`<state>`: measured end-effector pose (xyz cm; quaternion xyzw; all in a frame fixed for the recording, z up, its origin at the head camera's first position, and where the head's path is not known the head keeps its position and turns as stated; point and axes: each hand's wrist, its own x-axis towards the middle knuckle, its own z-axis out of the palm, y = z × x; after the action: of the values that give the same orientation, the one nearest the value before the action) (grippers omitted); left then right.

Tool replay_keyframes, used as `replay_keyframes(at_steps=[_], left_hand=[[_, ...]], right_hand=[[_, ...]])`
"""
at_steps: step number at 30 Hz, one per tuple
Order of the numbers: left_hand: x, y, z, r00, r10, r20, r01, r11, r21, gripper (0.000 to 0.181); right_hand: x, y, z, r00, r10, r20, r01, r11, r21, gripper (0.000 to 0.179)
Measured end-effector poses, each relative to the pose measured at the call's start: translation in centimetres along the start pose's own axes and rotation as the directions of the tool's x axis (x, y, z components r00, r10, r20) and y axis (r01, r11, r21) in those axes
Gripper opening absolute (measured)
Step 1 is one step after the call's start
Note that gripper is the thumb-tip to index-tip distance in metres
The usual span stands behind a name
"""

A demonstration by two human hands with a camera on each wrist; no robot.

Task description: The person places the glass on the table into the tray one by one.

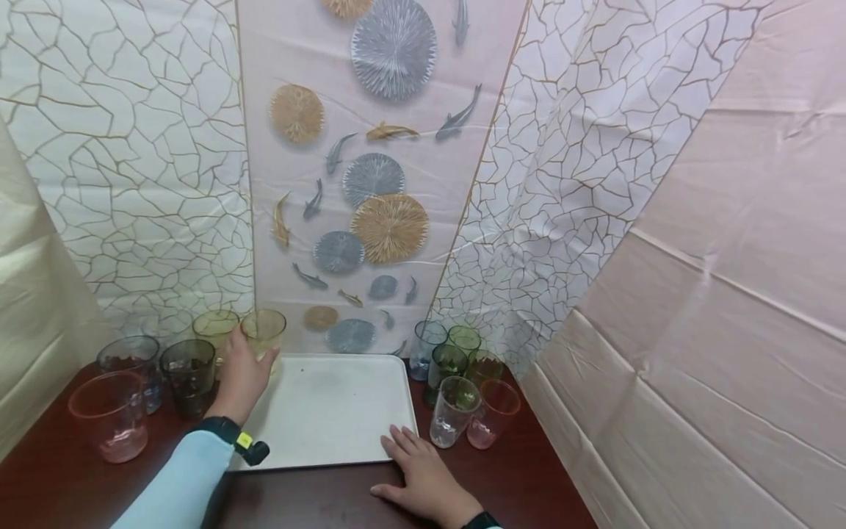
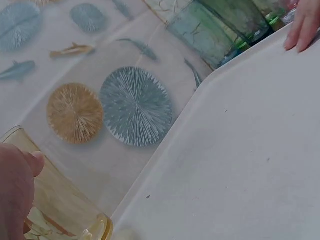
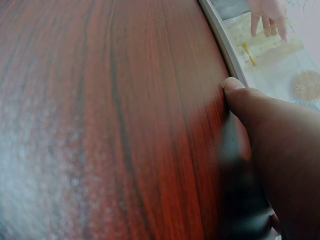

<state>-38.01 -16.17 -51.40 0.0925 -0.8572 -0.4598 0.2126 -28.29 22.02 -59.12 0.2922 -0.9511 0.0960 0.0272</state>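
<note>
We see a clear pale-yellow, round-rimmed tumbler [image 1: 267, 330] beside a plain white rectangular tray [image 1: 337, 411] with a few dark specks. The reddish-brown tabletop [image 1: 529, 481] carries streaky dark wood grain. To our left stand a see-through pink tumbler [image 1: 112, 415] and a smoky grey tumbler [image 1: 188, 371]; to our right, a see-through blue tumbler [image 1: 426, 358], a dark green tumbler [image 1: 447, 367] and a colourless tumbler [image 1: 451, 415]. Behind, we find white cloth [image 1: 158, 147] veined with gold crackle lines, and a pale pinkish cloth panel [image 1: 284, 44] patterned with gold and blue-grey discs and fish.
</note>
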Motion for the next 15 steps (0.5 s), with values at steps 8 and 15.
replay_keyframes(at_steps=[8,15], left_hand=[[1.4,-1.0,1.6,1.000,-0.010,0.017,0.011,0.998,-0.059,0.092],[1.7,-1.6,2.3,0.999,-0.042,0.027,0.043,0.998,-0.039,0.094]], right_hand=[[0.0,0.1,0.0,1.000,-0.005,0.003,0.005,1.000,0.005,0.095],[0.1,0.2,-0.1,0.999,-0.002,0.046,0.000,0.999,0.039,0.093]])
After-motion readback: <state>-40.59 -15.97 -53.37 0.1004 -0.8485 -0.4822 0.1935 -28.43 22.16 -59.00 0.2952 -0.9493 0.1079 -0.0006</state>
